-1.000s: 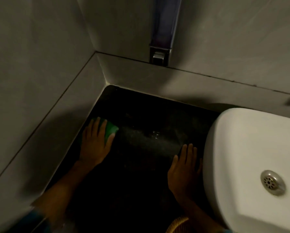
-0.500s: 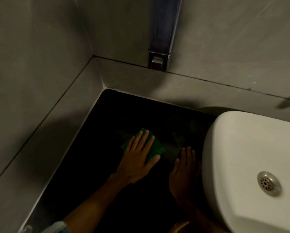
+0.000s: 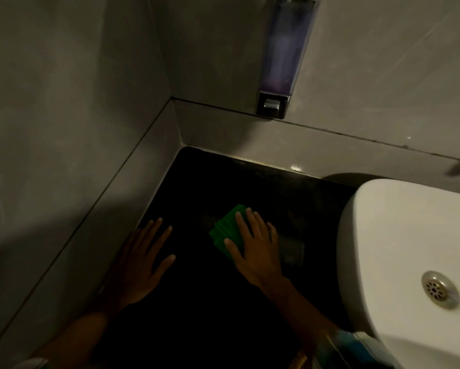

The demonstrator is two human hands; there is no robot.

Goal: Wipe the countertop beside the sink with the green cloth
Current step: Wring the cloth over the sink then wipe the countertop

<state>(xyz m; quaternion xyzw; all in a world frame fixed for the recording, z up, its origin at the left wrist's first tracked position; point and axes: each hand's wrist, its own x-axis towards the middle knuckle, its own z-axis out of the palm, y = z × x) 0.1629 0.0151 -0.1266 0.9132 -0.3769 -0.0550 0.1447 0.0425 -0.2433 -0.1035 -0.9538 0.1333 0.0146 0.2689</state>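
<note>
The right hand (image 3: 255, 249) presses flat on the green cloth (image 3: 227, 230), seemingly soft, light and folded, best held under the palm; the left hand (image 3: 143, 259) rests spread and empty on the dark worktop (image 3: 223, 182).

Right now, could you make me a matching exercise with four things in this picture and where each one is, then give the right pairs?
Things:
1. green cloth
2. left hand
3. soap dispenser
4. drain

Places:
A. mounted on the back wall
B. inside the white sink
C. flat on the dark countertop, next to the left wall
D. under the right hand

Pairs: 1-D, 2-C, 3-A, 4-B
</note>
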